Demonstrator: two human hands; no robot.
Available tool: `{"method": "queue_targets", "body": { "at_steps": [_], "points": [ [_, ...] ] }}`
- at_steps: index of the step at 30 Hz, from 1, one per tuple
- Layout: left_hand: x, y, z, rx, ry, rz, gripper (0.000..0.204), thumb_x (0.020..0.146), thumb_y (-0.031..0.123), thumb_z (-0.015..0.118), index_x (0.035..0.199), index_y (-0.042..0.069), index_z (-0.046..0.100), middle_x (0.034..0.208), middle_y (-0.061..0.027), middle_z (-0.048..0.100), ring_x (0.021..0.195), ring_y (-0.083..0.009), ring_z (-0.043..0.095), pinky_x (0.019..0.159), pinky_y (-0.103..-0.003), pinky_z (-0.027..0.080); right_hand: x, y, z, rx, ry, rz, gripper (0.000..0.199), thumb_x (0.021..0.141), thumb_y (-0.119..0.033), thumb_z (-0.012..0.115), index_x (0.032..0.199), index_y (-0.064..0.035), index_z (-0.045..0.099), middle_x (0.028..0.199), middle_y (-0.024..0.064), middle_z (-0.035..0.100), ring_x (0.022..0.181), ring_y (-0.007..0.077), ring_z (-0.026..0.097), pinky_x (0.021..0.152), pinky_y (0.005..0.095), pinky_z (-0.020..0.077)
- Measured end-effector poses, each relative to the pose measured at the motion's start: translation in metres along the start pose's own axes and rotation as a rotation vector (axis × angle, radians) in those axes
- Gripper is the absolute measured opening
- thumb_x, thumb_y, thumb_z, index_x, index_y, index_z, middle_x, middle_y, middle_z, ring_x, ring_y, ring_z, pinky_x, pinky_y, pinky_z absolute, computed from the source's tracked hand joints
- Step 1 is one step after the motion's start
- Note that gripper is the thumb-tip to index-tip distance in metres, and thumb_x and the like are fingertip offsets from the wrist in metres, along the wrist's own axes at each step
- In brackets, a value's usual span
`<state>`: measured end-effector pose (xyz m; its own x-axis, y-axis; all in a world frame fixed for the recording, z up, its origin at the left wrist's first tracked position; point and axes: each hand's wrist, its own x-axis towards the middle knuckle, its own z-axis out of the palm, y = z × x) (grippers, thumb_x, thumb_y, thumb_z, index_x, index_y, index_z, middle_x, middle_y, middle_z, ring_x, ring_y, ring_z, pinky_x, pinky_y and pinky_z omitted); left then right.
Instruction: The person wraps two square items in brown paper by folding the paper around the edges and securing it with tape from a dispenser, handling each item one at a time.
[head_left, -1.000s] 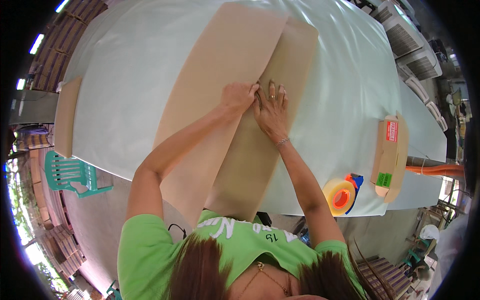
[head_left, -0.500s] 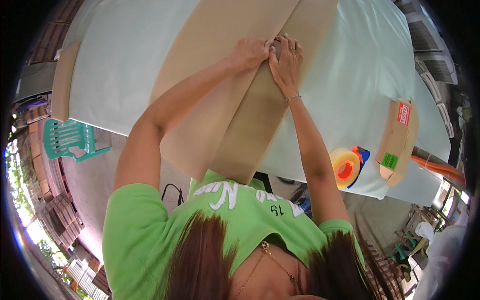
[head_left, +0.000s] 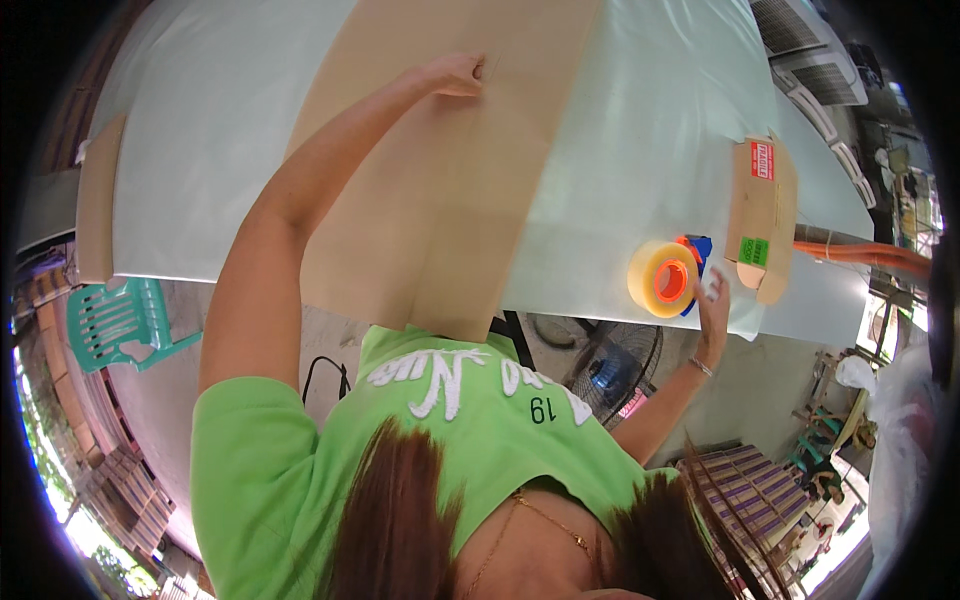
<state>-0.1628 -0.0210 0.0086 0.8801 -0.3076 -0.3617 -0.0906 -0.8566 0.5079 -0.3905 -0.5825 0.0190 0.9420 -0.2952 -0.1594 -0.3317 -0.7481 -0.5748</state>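
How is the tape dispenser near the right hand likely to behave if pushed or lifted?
The tape dispenser would probably slide rather than roll, since it lies on its side on the smooth pale table cover. Its thick tape roll suggests some weight for its size. Being near the table's edge, it might drop off if pushed that way.

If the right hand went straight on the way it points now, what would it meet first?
The right hand would probably meet the tape dispenser first, at its blue edge; the cardboard box lies close by, and depth is unclear.
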Motion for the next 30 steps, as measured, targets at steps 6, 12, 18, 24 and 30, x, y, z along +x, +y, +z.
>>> {"method": "queue_targets", "body": {
  "at_steps": [6,12,18,24,30],
  "points": [
    [0.003,0.001,-0.022,-0.021,-0.198,-0.167,0.025,0.073,0.019,0.068,0.092,0.008,0.056,0.079,-0.0094,0.062,0.078,-0.0202,0.062,0.062,-0.037,0.049,-0.022,-0.018,0.022,0.395,-0.278,0.129,0.074,0.076,-0.026,0.082,0.136,-0.0040,0.045,0.117,0.0069,0.059,0.103,0.0182,0.058,0.091,0.0319,0.0454],
    [0.011,0.005,-0.039,0.130,-0.177,0.064,0.030,0.071,0.030,0.076,0.092,0.010,0.068,0.086,-0.0077,0.068,0.085,-0.0212,0.064,0.072,-0.038,0.050,-0.009,0.006,0.063,0.834,0.012,0.152,0.060,0.078,0.000,0.070,0.132,-0.0043,0.043,0.113,0.0090,0.059,0.098,0.0178,0.060,0.079,0.0281,0.0528],
    [0.011,-0.035,-0.022,0.002,-0.045,0.297,0.032,0.068,0.035,0.077,0.088,0.012,0.070,0.088,-0.0039,0.070,0.088,-0.0231,0.065,0.075,-0.038,0.050,-0.058,-0.120,0.087,1.121,0.192,0.300,0.089,0.074,0.004,0.073,0.141,-0.0154,0.018,0.116,0.0130,0.057,0.099,0.0241,0.063,0.078,0.0372,0.0570],
    [0.014,-0.039,-0.020,-0.004,0.016,0.311,0.030,0.067,0.040,0.076,0.086,0.018,0.072,0.087,-0.0021,0.071,0.087,-0.0234,0.066,0.077,-0.040,0.049,-0.098,-0.285,0.137,1.205,0.150,0.109,0.077,0.076,-0.004,0.077,0.135,-0.0124,0.029,0.119,0.0097,0.052,0.100,0.0225,0.060,0.086,0.0349,0.0515],
    [0.009,-0.038,-0.025,0.030,-0.039,0.295,0.027,0.068,0.041,0.074,0.084,0.019,0.072,0.086,0.0008,0.071,0.085,-0.0184,0.066,0.075,-0.036,0.049,-0.100,-0.403,0.218,0.278,0.643,-0.447,0.059,0.070,-0.011,0.082,0.125,-0.0100,0.061,0.120,0.0118,0.051,0.101,0.0248,0.059,0.077,0.0310,0.0538]
  ]
}}
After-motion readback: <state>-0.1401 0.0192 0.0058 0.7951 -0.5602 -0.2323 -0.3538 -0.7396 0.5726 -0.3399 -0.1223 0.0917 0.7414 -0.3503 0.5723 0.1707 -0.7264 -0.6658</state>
